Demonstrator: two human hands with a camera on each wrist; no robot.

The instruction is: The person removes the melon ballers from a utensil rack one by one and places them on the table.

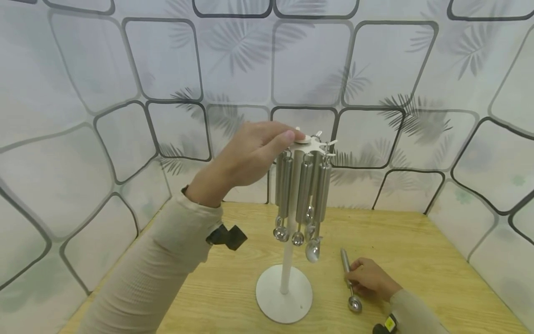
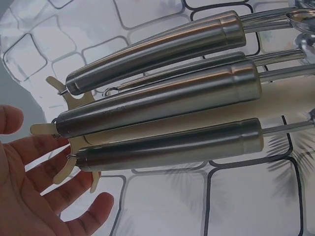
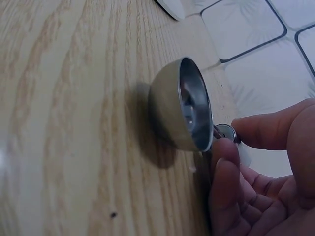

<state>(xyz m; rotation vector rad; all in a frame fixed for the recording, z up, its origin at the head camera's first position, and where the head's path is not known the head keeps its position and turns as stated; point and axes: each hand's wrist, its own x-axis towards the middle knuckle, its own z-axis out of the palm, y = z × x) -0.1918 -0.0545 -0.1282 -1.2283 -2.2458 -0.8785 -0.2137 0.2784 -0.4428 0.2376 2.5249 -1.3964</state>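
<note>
Head cam bright, wrist cams dimmer, focus poss. soft

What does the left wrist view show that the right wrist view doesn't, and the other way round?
Only the left wrist view shows the left hand, the pale hooks at the top of the rack, and several hanging utensils with metal handles.

Only the right wrist view shows the right hand holding a metal scoop, and the wood-grained tabletop.

Both share the patterned backdrop.
</note>
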